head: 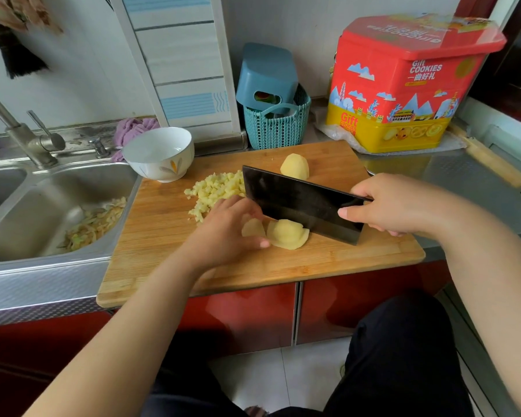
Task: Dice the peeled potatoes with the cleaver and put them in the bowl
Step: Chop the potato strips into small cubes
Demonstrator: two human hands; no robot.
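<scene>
On the wooden cutting board (169, 254) lies a peeled potato half (288, 234), with slices fanned off its left end. My left hand (223, 233) holds those slices and the potato with curled fingers. My right hand (394, 203) grips the handle of the dark cleaver (298, 203), whose edge rests on the potato's right part. A pile of diced potato (214, 189) lies behind my left hand. Another peeled potato half (295, 167) sits at the board's far side. The white bowl (160, 152) stands empty at the board's far left corner.
A steel sink (42, 206) with potato peelings lies left of the board, a faucet (21, 136) behind it. A teal basket (277, 124) holding a blue container and a red and yellow cookie tin (403, 85) stand behind the board. A rolling pin (491, 158) lies at the right.
</scene>
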